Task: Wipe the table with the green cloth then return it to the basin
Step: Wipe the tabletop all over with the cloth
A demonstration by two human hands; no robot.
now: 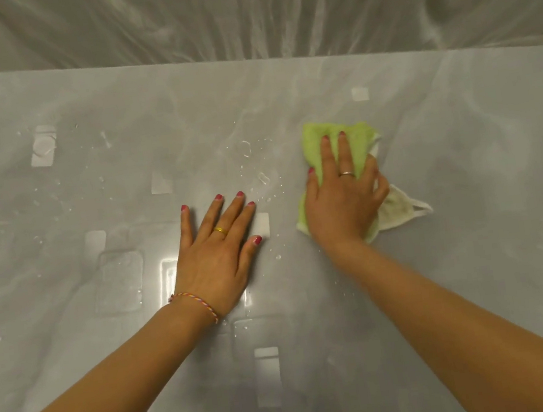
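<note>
The right hand point(343, 201) lies palm-down on the green cloth point(352, 146), fingers extended and slightly spread, pressing it flat against the table point(467, 180) right of centre; a pale edge of the cloth protrudes from beneath the hand. The left hand point(215, 251) rests flat on the bare table just beside it, fingers straight and apart, holding nothing. Water droplets point(261, 179) lie between the hands.

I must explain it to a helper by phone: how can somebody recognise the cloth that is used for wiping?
Look at the wet grey table, on its right half. There the right hand presses flat on the green cloth. It is the only bright green thing, with a pale edge showing.
</note>
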